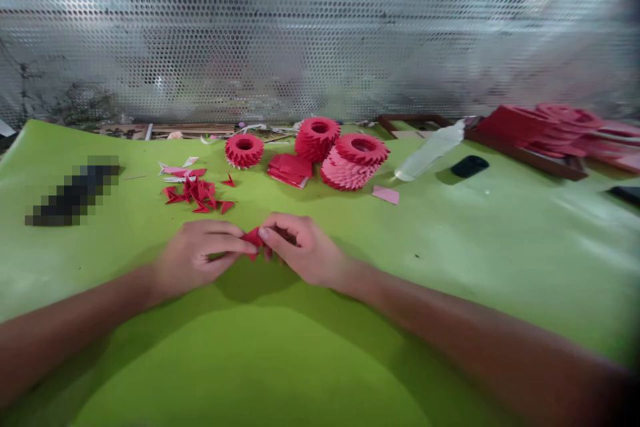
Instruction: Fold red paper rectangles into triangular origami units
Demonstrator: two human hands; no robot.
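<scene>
Between my two hands is a small red folded paper piece [253, 237], held just above the green table [280, 360]. My left hand [203, 252] pinches it from the left side. My right hand [303, 247] has thumb and fingers closed on its right edge. Beyond my left hand lies a loose pile of small red folded pieces [197, 193]. A stack of red paper slips [290, 169] sits farther back, near a red ring of folded paper [244, 150], a taller red ring [317, 139] and a pink and red ring [354, 161].
A pink slip [385, 195], a clear tube-like object [430, 150] and a black object [469, 166] lie to the right. Red paper shapes [543, 128] fill a brown tray at the back right. A blurred dark object [75, 193] is at left. Perforated metal [320, 33] stands behind.
</scene>
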